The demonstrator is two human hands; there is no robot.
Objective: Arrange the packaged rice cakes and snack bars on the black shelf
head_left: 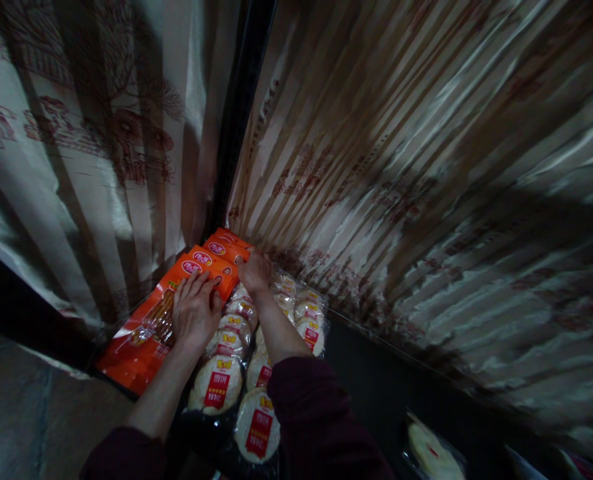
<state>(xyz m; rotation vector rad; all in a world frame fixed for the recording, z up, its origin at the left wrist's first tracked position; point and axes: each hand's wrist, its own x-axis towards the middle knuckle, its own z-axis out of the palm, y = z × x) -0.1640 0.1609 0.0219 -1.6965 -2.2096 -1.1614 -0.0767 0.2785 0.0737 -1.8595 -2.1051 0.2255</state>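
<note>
Orange snack packets (141, 340) with clear windows showing brown sticks lie overlapping in the shelf corner. My left hand (195, 312) lies flat on the front packet, fingers stretched out towards its printed end. At the far end of the stack, my right hand (255, 272) has its fingers curled at the packet's edge; their tips are partly hidden. Beside the packets and under my forearms stand rows of round pale crackers (217, 387) in clear wrap with red and yellow labels.
Pleated, printed cloth or paper (366, 167) hangs behind and on the left (91, 133). A dark post (241, 100) rises at the corner. Another wrapped round item (433, 453) lies on the black shelf (376, 363) at lower right. Floor tiles (51, 407) show at lower left.
</note>
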